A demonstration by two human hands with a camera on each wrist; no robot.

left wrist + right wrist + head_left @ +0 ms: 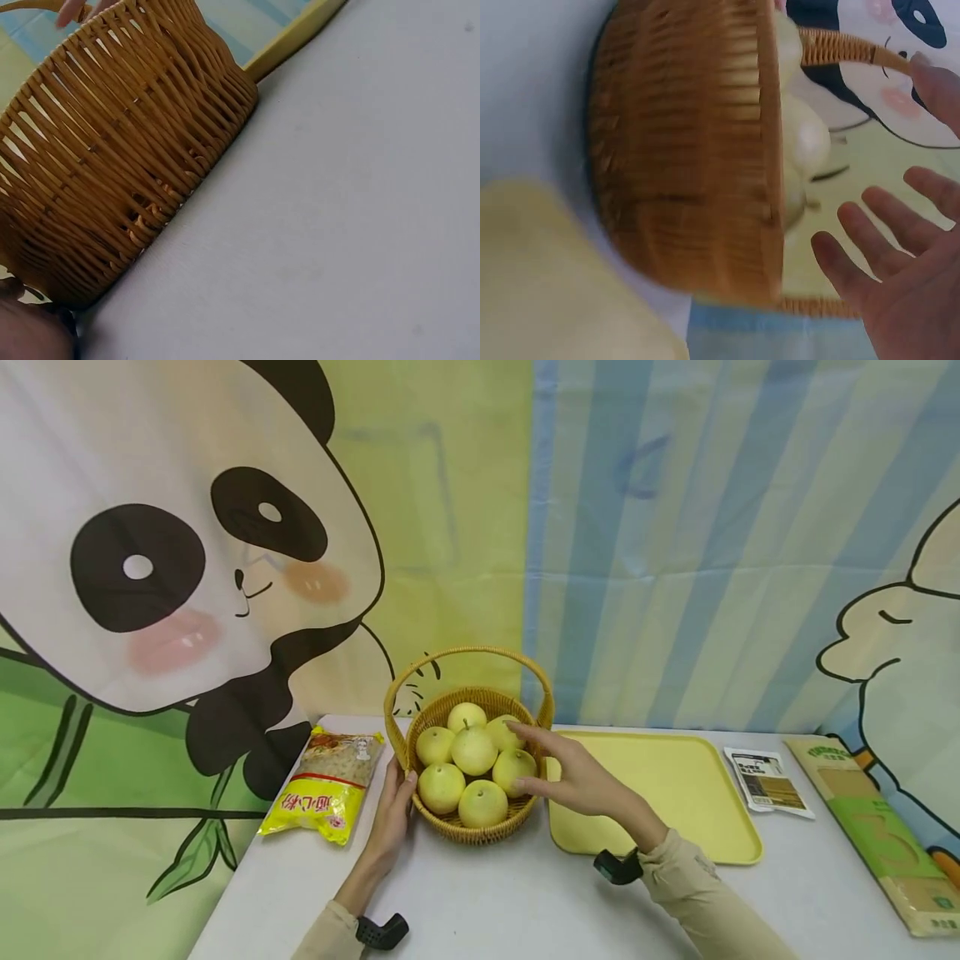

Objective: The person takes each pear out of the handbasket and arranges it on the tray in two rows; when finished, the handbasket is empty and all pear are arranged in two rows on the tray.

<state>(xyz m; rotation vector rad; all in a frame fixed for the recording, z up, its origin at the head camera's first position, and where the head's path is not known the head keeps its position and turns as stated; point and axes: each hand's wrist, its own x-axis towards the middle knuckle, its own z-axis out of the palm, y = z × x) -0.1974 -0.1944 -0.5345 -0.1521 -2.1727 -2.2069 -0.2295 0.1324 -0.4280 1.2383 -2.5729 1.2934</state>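
Yellow bag lettered 通心粉 left, packet marked 3 lower right, smooth round fruit in woven basket centre, left hand straight-fingered against it, right hand spread above.

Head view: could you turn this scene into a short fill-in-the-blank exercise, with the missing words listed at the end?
1. The number of pale yellow-green fruits visible in the woven basket is ____.
2. The hand against the basket's outer side is the person's ____ one.
3. In the head view, the yellow tray lies to the ____ of the basket.
4. The large animal printed on the left part of the backdrop is a ____.

Missing words: seven; left; right; panda.
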